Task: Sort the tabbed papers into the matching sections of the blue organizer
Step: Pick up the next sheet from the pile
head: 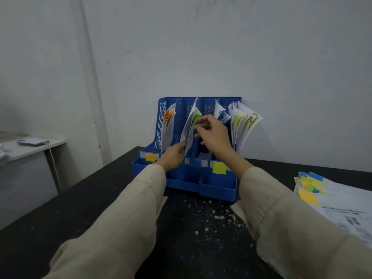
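- Both arms reach forward over the black worktop [84,208], in loose beige sleeves [128,218] of soft, creased cloth.
- The left hand [173,156] is low at the front of the blue organizer [217,188], its grip pinching the lower edge of a sheaf of tabbed papers [189,127] that stands in the second section from the left.
- The right hand [215,133] is higher, wrist bent, fingers curled at the same sheaf near its green tab; motion blur hides whether that grip actually holds the paper, so I cannot tell.
- The organizer is hard, glossy plastic with slotted walls and upright dividers, and shallow open trays along the front. It stands at the far side of the worktop, against the pale wall.
- Its front bears coloured labels: an orange one [150,157] on the left, a blue one [195,163] in the middle, a yellow-green one [219,168] on the right.
- Thin white sheets curl and fan in the sections: orange-tabbed at the left [168,125], blue-tabbed [221,113], and green-tabbed at the far right [241,125].
- An unsorted stack of papers [338,206] lies flat on the right of the worktop, with yellow, green and blue tabs along its near-left edge.
- The worktop surface is matte and flecked with white chips.
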A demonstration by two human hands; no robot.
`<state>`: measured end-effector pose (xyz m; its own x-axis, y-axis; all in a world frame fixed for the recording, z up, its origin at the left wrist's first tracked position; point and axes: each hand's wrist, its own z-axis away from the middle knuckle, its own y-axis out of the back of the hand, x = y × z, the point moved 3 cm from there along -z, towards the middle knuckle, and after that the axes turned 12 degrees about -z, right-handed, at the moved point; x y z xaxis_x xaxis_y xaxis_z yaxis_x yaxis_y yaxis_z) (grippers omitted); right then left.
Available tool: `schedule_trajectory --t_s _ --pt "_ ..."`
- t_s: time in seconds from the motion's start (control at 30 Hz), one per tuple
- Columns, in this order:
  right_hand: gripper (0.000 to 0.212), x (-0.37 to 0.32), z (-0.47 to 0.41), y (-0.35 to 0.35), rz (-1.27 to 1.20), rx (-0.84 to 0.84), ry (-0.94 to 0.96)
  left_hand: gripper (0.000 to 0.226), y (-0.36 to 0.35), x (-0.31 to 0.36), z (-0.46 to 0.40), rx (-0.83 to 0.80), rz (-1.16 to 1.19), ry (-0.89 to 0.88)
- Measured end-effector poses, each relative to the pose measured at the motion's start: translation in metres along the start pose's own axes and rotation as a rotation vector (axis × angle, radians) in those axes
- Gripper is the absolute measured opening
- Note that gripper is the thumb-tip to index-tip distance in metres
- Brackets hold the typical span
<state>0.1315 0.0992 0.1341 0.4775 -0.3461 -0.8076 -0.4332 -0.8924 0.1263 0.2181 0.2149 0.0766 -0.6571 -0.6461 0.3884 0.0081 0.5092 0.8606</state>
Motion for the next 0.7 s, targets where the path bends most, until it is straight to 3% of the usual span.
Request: schedule_trajectory --t_s 0.13,0.23,0.43,0.7 --pt "0.029 -0.003 -0.002 -0.006 0.182 -0.058 0.100 0.037 0.000 0.001 -0.003 -0.035 0.072 0.027" --pt "0.040 -0.002 -0.002 -0.013 0.369 -0.122 0.172 0.024 0.001 0.001 -0.003 0.065 0.111 -0.035" --pt "0.046 0.004 0.004 -0.017 0.468 -0.142 0.183 0.040 -0.009 -0.003 0.015 0.276 0.113 -0.153" --pt "0.049 0.025 0.006 -0.019 0.447 -0.174 0.056 0.052 -0.023 0.007 0.027 0.243 0.326 -0.062"
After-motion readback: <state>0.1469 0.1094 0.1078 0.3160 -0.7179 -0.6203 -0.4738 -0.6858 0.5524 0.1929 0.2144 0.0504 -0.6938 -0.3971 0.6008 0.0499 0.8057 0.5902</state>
